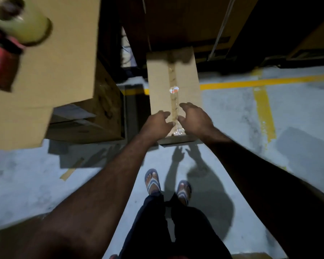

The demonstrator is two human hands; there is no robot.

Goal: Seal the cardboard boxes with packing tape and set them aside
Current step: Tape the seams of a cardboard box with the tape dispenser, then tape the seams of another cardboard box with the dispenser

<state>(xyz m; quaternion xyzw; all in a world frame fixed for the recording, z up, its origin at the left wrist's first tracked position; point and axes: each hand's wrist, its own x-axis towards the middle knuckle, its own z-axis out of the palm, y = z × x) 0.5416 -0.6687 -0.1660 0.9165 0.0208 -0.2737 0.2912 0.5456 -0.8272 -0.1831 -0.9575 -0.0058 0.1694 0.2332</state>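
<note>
To the right of the narrow taped box [161, 86] we have open floor [232, 113], crossed only by painted yellow lines [262, 109]. On its left a dark gap [133, 109] separates it from a stack of cartons [101, 109], and the big box [60, 53] at near left, carrying a tape dispenser [9, 34], juts in over that side. At the far end, tall cartons [185, 21] wall us off. Near us, bare floor lies around our feet [153, 181].

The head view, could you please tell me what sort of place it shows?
Likely a warehouse or packing area: stacked boxes, a concrete floor with yellow lines, and a tape dispenser on one box.
</note>
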